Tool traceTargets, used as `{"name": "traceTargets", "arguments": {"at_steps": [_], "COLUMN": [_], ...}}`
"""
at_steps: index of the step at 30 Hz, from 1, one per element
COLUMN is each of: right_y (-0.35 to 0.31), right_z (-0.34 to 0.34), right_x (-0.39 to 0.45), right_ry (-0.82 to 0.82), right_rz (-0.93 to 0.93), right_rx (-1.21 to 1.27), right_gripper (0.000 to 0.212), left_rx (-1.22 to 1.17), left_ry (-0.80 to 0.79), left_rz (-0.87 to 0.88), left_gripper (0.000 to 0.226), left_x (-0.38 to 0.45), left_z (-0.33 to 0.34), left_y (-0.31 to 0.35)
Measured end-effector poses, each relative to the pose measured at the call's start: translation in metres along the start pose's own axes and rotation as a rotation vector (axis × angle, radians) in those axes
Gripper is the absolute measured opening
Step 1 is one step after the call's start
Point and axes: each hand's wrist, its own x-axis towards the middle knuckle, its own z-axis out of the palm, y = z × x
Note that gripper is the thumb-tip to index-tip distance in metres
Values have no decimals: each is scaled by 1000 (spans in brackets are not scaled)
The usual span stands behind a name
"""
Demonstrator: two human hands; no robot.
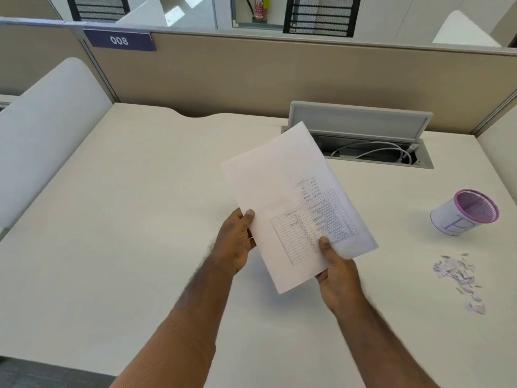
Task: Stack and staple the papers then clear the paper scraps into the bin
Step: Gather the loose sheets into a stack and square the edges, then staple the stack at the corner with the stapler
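Papers point(296, 203) gripped by both hands point(235, 242) above white cubicle desk point(126, 219).

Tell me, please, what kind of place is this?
Most likely an open-plan office cubicle. A beige partition with a numbered sign "008" stands behind the white desk, and an open cable hatch is set into the desktop. Both hands hold printed papers.

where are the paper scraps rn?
In the head view, the small white torn paper scraps lie loose on the desk's right side, just in front of the pink-rimmed mesh bin.
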Motion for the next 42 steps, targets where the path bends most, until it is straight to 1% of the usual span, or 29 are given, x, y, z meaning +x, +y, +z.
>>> {"name": "traceTargets", "arguments": {"at_steps": [2,4,7,10,13,14,15,17,18,20,23,26,28,30,33,36,39,41,42], "right_y": [8,13,13,-2,-26,-32,-36,-39,-40,-39,-36,-33,-32,-31,-29,-28,-25,-25,-26], "right_z": [4,5,0,-4,-7,-5,-5,-3,-2,2,13,30,42,52,62,67,68,68,67], "right_x": [-5,-6,-3,9,37,48,61,90,105,131,160,179,187,194,206,215,222,223,224], "right_ry": [26,4,-98,-134,-101,-75,-41,27,50,58,-12,1,27,48,124,165,211,264,281], "right_rz": [7,8,12,18,51,34,-7,-118,-181,-270,-357,-402,-387,-360,-340,-357,-396,-422,-419], "right_rx": [18,-30,-229,-388,-451,-494,-580,-832,-986,-1257,-1500,-1565,-1583,-1646,-1757,-1811,-1791,-1744,-1705], "right_gripper": [34,34,39,32,55,54,47,31,29,32,45,54,59,59,53,49,39,29,29], "left_rx": [14,40,72,74,103,122,148,187,198,215,227,242,252,262,257,251,264,260,256], "left_ry": [57,111,196,257,290,298,305,311,310,306,308,314,309,299,282,275,274,272,270], "left_rz": [16,24,26,62,93,96,97,96,98,104,108,101,105,110,112,119,111,105,105], "left_gripper": [22,16,19,22,24,24,24,23,23,24,24,23,22,22,22,22,21,22,22], "left_x": [3,6,11,14,15,15,15,15,15,13,14,14,13,12,11,11,10,9,8], "left_z": [0,-4,-16,-31,-45,-49,-53,-58,-60,-62,-65,-68,-70,-71,-74,-77,-80,-80,-80], "left_y": [1,4,8,16,24,25,26,25,25,22,19,20,23,25,29,31,32,32,33]}}
